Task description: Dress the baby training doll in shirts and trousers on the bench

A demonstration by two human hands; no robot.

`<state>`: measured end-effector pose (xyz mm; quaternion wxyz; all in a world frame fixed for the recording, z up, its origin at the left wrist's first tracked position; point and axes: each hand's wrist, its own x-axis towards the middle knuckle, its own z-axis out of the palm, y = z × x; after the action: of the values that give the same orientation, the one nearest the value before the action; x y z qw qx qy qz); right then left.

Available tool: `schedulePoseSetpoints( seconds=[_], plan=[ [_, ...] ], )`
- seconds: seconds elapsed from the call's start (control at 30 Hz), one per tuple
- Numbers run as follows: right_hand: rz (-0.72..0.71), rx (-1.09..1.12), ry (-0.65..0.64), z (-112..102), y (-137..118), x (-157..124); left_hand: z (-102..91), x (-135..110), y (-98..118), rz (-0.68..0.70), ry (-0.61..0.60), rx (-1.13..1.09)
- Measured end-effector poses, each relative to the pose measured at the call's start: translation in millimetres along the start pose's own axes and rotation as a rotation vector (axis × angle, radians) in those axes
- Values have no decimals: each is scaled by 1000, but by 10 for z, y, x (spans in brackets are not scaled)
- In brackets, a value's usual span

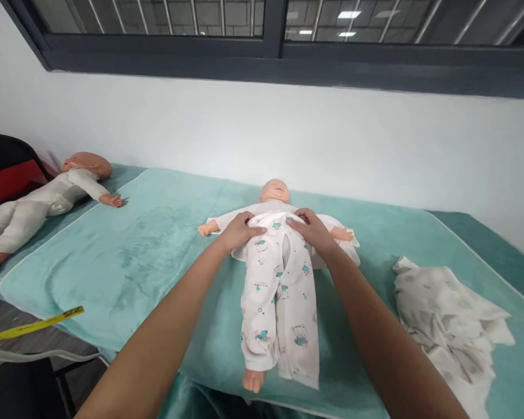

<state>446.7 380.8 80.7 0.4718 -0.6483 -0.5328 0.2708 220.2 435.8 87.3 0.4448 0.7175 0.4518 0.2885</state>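
Observation:
A baby doll lies on its back on a teal blanket, its head toward the wall and its arms spread. White printed baby trousers cover its legs. One bare foot sticks out of the left trouser leg; the right leg's cuff lies flat, with no foot showing. My left hand is closed on the left side of the waistband, thumb on top. On the waistband's other side my right hand pinches the cloth. Under the doll's torso a white garment spreads out to the right.
Crumpled white printed cloths lie at the right. A second doll in white lies at the far left, near a black and red bag. A yellow strap hangs by the left edge. Behind stands a white wall.

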Motion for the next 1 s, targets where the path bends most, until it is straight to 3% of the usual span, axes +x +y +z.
schedulePoseSetpoints(
  seconds=[0.13,0.27,0.37,0.47,0.53,0.6,0.67,0.73,0.8,0.87,1.0],
  plan=[
    [-49,14,47,-14,-46,-61,121,31,31,120,165,112],
    [-50,40,44,-68,-3,-168,158,-13,6,121,166,63],
    [-10,3,5,-171,53,-283,-13,-113,-17,112,-20,8],
    [8,-23,-181,-300,75,-430,-231,-208,-24,35,-313,-14],
    [15,-99,-307,-349,70,-519,-269,-241,-24,41,-357,52],
    [1,-213,-291,-339,60,-570,-185,-254,-27,137,-254,139],
    [-21,-287,-142,-275,53,-575,-24,-265,-34,218,-78,185],
    [-30,-302,-11,-193,46,-555,129,-300,-42,210,90,185],
    [-23,-285,40,-134,40,-563,202,-378,-54,170,161,160],
    [-16,-266,28,-125,43,-636,173,-500,-74,146,95,95],
    [18,-200,-206,-181,100,-913,30,-768,-148,81,-212,-82]
  ],
)
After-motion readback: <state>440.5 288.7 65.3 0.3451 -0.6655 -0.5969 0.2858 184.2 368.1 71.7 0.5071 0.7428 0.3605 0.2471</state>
